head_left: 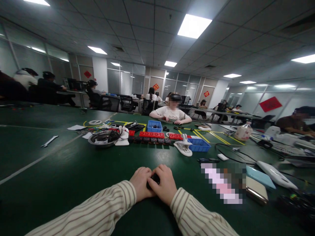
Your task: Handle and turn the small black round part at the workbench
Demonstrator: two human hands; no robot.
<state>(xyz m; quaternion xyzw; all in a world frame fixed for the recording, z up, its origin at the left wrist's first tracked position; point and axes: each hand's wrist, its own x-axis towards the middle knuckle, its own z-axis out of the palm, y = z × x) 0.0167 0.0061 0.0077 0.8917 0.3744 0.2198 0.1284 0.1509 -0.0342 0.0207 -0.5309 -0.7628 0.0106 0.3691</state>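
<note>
Near the front of the green table (93,177), my left hand (142,183) and my right hand (165,184) are together, fingers curled around a small black object (156,178). Only a little of its dark surface shows between my thumbs and fingers, so its kind cannot be made out. Both wrists come out of striped sleeves. Beyond my hands runs a row of red and black blocks (152,135). A white clip-shaped stand (184,146) is beside a blue bin (199,145), and a second blue bin (154,126) stands farther back.
A metal bowl (92,143) with cables and a white stand (123,137) are left of the blocks; a wrench (50,141) lies farther left. Phone-like items (256,190), a white device (277,173) and black cables are at right. Across the table sits a person (172,113).
</note>
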